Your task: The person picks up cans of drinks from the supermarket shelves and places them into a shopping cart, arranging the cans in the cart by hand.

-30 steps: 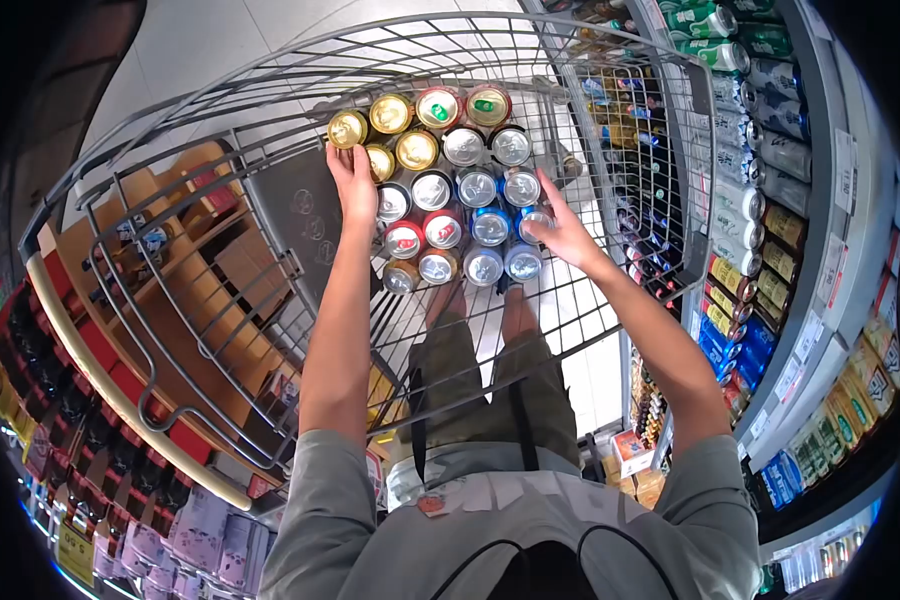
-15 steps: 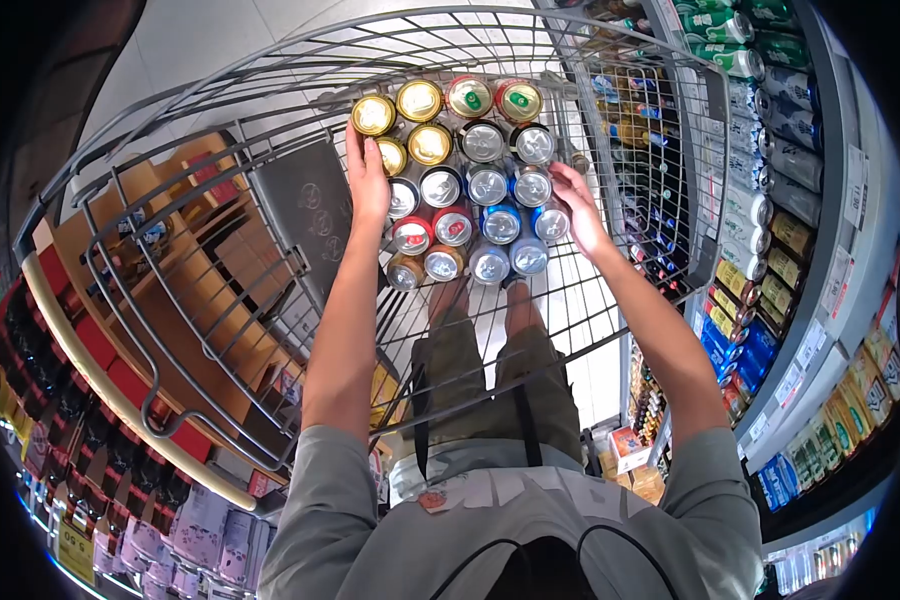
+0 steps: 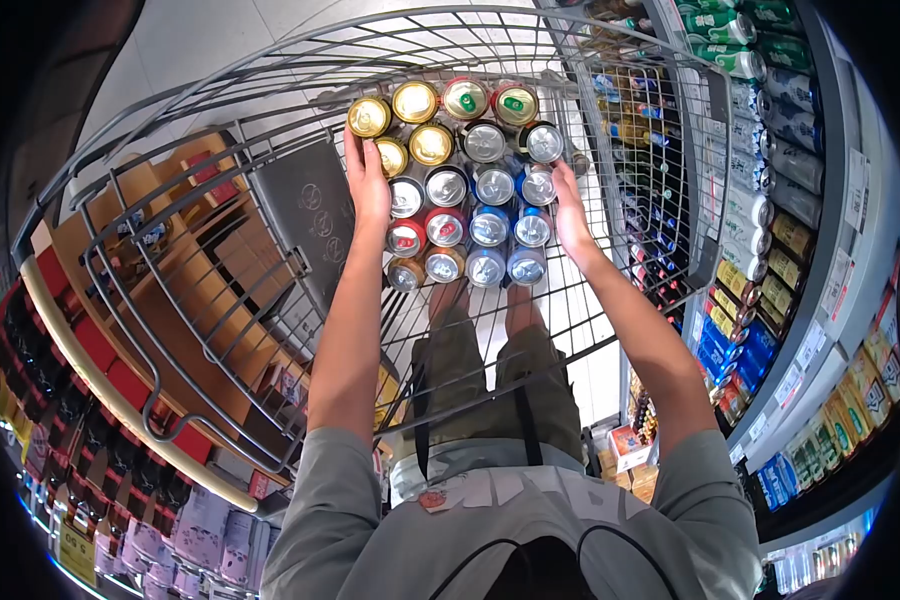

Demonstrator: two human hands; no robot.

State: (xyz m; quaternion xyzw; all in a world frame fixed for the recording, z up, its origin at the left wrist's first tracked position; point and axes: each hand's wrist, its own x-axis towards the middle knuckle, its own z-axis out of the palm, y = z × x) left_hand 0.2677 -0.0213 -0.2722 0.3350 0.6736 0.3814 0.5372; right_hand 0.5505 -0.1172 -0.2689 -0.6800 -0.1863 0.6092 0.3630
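Several upright drink cans stand in close rows in a wire shopping cart (image 3: pixel 610 345). Gold-topped cans (image 3: pixel 431 144) are at the upper left, cans with green tabs (image 3: pixel 516 104) at the upper right. Silver-topped cans (image 3: pixel 494 187) fill the middle, with red cans (image 3: pixel 445 228) and blue cans (image 3: pixel 489 228) nearer my body. My left hand (image 3: pixel 367 178) lies open along the left side of the group, touching the gold cans. My right hand (image 3: pixel 569 212) rests open against the right side, beside the silver and blue cans; its fingers are partly hidden.
At the right, a curved store shelf (image 3: pixel 832 270) holds rows of cans and bottles. A wooden display (image 3: pixel 160 290) shows through the cart's left side. Packaged goods (image 3: pixel 185 535) hang at the lower left. My legs (image 3: pixel 490 385) show below the cart.
The group of cans has shifted slightly right since the first frame, and its right rows have straightened. My right hand has moved from on top of a blue can to the group's right side.
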